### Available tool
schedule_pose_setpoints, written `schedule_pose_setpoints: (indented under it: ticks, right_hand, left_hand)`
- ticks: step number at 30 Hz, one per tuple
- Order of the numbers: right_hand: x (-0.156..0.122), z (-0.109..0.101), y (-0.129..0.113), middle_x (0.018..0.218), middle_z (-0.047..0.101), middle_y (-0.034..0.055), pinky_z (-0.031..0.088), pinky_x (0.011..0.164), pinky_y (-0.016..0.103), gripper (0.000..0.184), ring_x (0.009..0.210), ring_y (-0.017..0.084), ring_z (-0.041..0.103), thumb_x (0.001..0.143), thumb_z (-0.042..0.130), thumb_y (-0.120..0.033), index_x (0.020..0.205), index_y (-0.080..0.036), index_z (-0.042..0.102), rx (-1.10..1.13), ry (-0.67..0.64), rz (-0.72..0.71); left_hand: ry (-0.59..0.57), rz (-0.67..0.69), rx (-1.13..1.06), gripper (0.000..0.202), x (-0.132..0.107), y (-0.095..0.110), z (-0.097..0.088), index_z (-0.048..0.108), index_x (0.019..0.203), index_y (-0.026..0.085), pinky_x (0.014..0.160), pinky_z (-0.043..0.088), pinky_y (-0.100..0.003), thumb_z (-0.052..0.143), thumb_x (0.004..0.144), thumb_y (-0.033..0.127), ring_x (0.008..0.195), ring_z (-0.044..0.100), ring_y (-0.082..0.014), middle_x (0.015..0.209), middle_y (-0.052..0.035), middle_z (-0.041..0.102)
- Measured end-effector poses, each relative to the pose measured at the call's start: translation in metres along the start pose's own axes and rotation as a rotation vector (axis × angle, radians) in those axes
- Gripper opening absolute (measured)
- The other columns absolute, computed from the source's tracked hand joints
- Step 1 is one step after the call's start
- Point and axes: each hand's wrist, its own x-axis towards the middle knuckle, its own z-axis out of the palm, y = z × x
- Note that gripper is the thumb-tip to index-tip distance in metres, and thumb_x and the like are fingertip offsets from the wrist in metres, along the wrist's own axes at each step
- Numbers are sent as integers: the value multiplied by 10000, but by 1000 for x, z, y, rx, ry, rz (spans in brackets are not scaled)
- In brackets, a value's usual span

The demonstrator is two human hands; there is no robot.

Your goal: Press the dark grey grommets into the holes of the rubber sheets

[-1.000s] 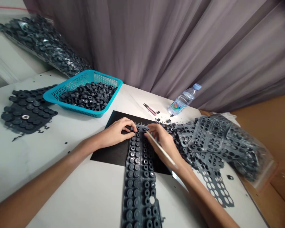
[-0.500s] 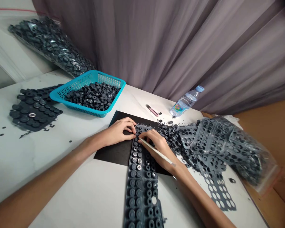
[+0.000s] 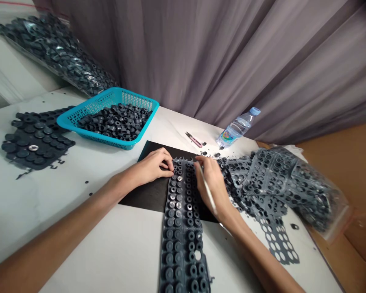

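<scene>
A long dark rubber sheet of moulded round parts (image 3: 174, 234) runs from the front edge up to my hands, its far end over a black mat (image 3: 146, 199). My left hand (image 3: 157, 165) pinches the sheet's left edge near the far end, thumb and fingers together. Over the sheet's far right side is my right hand (image 3: 212, 179), closed around a thin pale pen-like tool (image 3: 208, 189). Its shaft slants back toward my wrist; the working tip is hidden by the fingers. Several round parts in the sheet look shiny or pale.
A blue basket (image 3: 110, 140) holds loose black rubber parts, with a filled plastic bag (image 3: 55, 53) behind it. Another sheet (image 3: 38, 146) lies left. Pink-handled snips (image 3: 194, 139) and a water bottle (image 3: 238, 128) stand farther back. Punched-out sheets (image 3: 271, 175) and loose scraps pile up right.
My right hand has moved right and slightly away from my left hand, and the tool now points more upright. My left hand stays at the sheet's edge. The view has shifted slightly.
</scene>
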Motion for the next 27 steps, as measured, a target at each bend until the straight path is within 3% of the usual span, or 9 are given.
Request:
schedule_pose_setpoints:
  ticks: [4,6,9,14,20,27]
  right_hand:
    - [-1,-22,16,1024,633,128,499,890,506,254,955,299,582,1078,428,-374,1201,-198,562,-29,-9,73]
    - [-2,-26,10,996,657,95,520,844,443,249,880,261,608,1063,484,-375,1236,-211,556,105,-77,100]
    - [-4,-23,-9,953,671,52,529,789,358,173,813,211,619,1044,549,-372,1132,-232,600,296,-222,43]
    - [-7,-17,-24,981,648,41,519,818,316,122,876,189,622,1039,582,-333,1072,-234,646,367,-355,-61]
    - [-6,-19,-22,988,656,43,517,814,323,114,892,196,617,1040,590,-319,1088,-239,656,364,-383,-89]
    - [-5,-17,-24,988,669,47,504,821,324,150,942,214,608,1043,589,-366,1078,-232,647,332,-377,-128]
  left_hand:
    - [6,15,79,72,-4,6,-1,722,810,191,890,616,-390,765,808,248,933,655,-199,993,-43,599]
    - [-5,7,120,85,-6,8,-3,713,820,195,881,610,-384,753,826,270,927,662,-200,985,-40,608]
    - [-25,-31,84,119,-9,10,-7,706,850,194,876,604,-386,728,852,311,896,690,-198,1003,-43,626]
    - [-93,-10,22,167,-15,8,-15,731,886,203,981,560,-400,730,851,366,1013,683,-217,1129,-61,622]
    - [-78,0,136,130,-17,14,-12,756,895,214,996,516,-424,758,832,329,1061,639,-237,1164,-70,611]
    - [-28,-34,153,86,-17,19,-7,765,850,206,938,537,-372,796,792,262,1000,651,-217,1128,-58,628]
